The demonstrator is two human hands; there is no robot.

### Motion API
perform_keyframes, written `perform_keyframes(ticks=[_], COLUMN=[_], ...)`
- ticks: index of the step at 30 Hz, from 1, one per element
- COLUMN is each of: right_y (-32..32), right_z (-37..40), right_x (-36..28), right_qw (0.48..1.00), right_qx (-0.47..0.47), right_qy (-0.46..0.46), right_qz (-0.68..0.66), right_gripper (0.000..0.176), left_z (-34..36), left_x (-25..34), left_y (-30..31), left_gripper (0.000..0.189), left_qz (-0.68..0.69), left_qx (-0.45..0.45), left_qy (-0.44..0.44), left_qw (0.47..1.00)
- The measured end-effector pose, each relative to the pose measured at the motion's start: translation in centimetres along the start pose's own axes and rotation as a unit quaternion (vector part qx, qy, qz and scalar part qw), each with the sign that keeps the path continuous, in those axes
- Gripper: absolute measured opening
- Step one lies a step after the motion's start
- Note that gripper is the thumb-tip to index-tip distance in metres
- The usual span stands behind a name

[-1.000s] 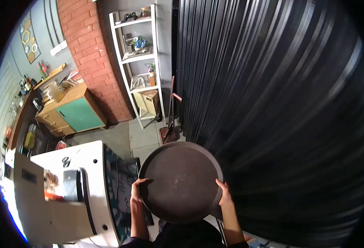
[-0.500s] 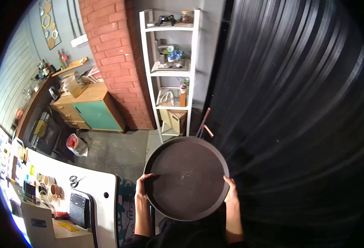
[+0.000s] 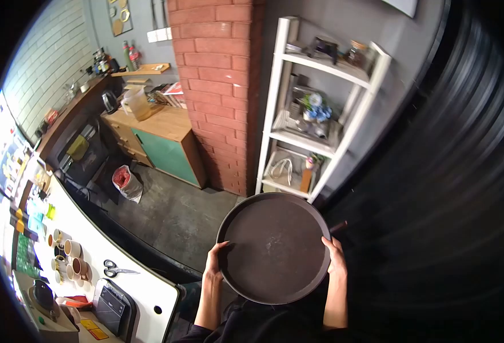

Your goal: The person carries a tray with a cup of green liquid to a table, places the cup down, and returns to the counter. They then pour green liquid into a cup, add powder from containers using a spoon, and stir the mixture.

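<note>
A large, round, dark brown tray (image 3: 275, 251) with a raised rim is held out in front of my body, its inner face toward me. Nothing lies on it; a few pale scuffs mark its middle. My left hand (image 3: 214, 263) is closed on the left rim, thumb over the edge. On the opposite side, my right hand (image 3: 335, 257) grips the right rim the same way. The fingers of both hands are mostly hidden behind the tray.
At the lower left, a white table (image 3: 154, 288) bears scissors (image 3: 114, 268), several mugs (image 3: 73, 248) and a black device (image 3: 113, 308). Ahead stand a white ladder shelf (image 3: 272, 94), a brick pillar (image 3: 220, 86) and a green-doored cabinet (image 3: 163, 160). A black curtain (image 3: 429, 228) hangs right.
My view has turned left and the shelf is nearer, shifted right in view and tilted. The tray stays in both hands, slightly further right in view.
</note>
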State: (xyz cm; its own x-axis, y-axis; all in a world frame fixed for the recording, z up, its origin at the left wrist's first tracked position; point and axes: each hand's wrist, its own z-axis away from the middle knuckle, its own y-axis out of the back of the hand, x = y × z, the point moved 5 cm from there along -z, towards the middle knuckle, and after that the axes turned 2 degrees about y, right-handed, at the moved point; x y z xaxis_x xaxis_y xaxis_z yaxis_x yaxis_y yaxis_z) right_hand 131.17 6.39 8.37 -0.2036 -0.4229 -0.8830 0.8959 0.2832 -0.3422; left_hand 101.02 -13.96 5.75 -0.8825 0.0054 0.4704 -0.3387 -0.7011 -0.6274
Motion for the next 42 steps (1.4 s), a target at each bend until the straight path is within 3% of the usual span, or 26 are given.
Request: perform_keyframes(ticks=[5, 8, 12, 14, 19, 21, 23, 25, 26, 28, 30, 31, 33, 35, 41, 42], right_y=[-8.8, -15.3, -24.3, -28.5, -38.3, -41.8, -44.0, -47.1, -49.0, -51.8, -53.5, -53.0, -56.8, -57.7, -63.8, -64.4], right_z=[-10.3, -15.4, -19.8, -21.4, -26.7, -28.6, -31.1, -33.1, -33.2, -34.9, -38.8, -41.3, -40.8, -44.7, -49.8, -50.8], right_x=[-2.3, -1.4, 1.7, 4.1, 11.6, 14.4, 17.5, 17.8, 17.5, 18.2, 20.5, 23.1, 20.6, 22.9, 22.7, 23.1], right_qw=[0.993, 0.981, 0.971, 0.964, 0.954, 0.954, 0.956, 0.978, 0.98, 0.985, 0.987, 0.989, 0.988, 0.986, 0.981, 0.975], right_qx=[-0.097, -0.172, -0.222, -0.233, -0.251, -0.236, -0.212, -0.008, 0.028, 0.006, -0.077, -0.012, 0.005, -0.045, 0.048, 0.074], right_qy=[-0.014, 0.003, -0.028, -0.119, -0.155, -0.173, -0.195, -0.143, -0.115, -0.116, -0.106, -0.09, -0.122, -0.152, -0.077, -0.057], right_qz=[0.073, 0.093, 0.088, 0.052, 0.055, 0.062, 0.062, 0.149, 0.161, 0.13, 0.093, 0.117, 0.092, 0.054, 0.173, 0.2], right_gripper=[0.037, 0.037, 0.038, 0.04, 0.04, 0.039, 0.041, 0.044, 0.044, 0.043, 0.041, 0.035, 0.047, 0.048, 0.043, 0.033], left_z=[-2.4, -3.7, -4.8, -5.2, -9.4, -10.7, -11.2, -13.7, -14.6, -16.0, -17.2, -18.1, -20.0, -21.6, -29.0, -29.7], left_x=[5.8, 9.9, 14.2, 17.0, 25.1, 29.3, 33.2, 37.4, 39.2, 42.5, 45.3, 46.2, 48.2, 50.4, 55.2, 56.3], left_y=[-0.2, 2.3, 6.2, 7.6, 14.2, 16.9, 17.2, 19.3, 19.9, 20.1, 19.9, 20.4, 21.2, 20.8, 23.6, 23.6], left_gripper=[0.027, 0.027, 0.027, 0.027, 0.027, 0.026, 0.022, 0.018, 0.017, 0.03, 0.039, 0.039, 0.038, 0.037, 0.047, 0.049], left_qz=[0.093, 0.137, 0.202, 0.233, 0.254, 0.214, 0.208, 0.171, 0.153, 0.123, 0.121, 0.128, 0.086, 0.057, -0.081, -0.115], left_qx=[-0.007, 0.058, 0.058, 0.075, 0.064, 0.167, 0.188, 0.21, 0.202, 0.175, 0.153, 0.157, 0.145, 0.156, 0.167, 0.161], left_qy=[0.008, -0.103, -0.144, -0.149, -0.202, -0.247, -0.234, -0.206, -0.233, -0.231, -0.238, -0.223, -0.223, -0.219, -0.15, -0.132], left_qw=[0.996, 0.983, 0.967, 0.958, 0.943, 0.93, 0.931, 0.94, 0.939, 0.949, 0.951, 0.954, 0.96, 0.962, 0.971, 0.971])
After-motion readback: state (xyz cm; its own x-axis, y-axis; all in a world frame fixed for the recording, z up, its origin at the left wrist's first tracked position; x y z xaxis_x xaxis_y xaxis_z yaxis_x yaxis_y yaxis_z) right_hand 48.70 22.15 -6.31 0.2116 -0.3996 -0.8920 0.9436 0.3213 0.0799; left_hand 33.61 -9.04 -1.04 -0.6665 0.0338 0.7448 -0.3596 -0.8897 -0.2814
